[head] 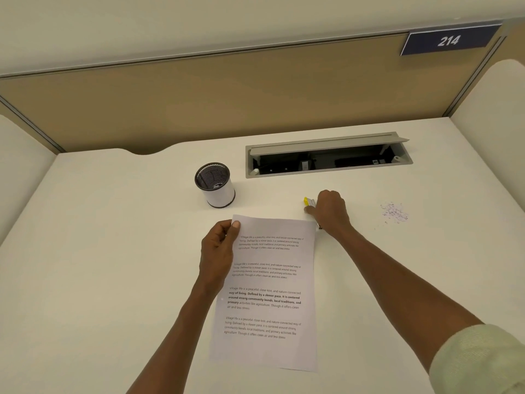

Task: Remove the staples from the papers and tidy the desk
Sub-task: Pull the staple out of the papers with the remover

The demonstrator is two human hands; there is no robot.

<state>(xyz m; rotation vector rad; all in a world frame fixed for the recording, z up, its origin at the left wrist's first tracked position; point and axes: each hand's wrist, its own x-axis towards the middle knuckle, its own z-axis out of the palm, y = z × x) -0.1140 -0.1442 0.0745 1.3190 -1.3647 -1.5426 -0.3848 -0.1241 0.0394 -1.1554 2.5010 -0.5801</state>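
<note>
White printed paper (270, 291) lies flat on the desk (113, 251) between my two forearms, four blocks of black text down its face, one block partly in bold; whether more than one sheet is stacked there I cannot tell. My left hand (218, 248) pinches its top left corner, thumb on top of the sheet and the other fingers curled beneath the edge. My right hand (329, 211) sits just beyond the paper's top right corner, fingers curled down over a small yellow and metal staple remover (309, 201), of which only the end poking out on the thumb side shows. A small dark bit shows under the heel of that hand at the paper's corner, too small to name. Out past my right hand, well apart, a scatter of pulled staples (395, 213) lies loose on the desk. Beyond my left hand stands a mesh pen cup (216, 184) wrapped in white, upright, near the paper's far edge but not touching it. Further ahead of my right hand a cable tray (326, 159) is sunk into the desk with its lid tipped up. Padded partition walls (199, 109) close the desk in ahead and on both sides, with a sign (449, 40) reading 214 up to the right
</note>
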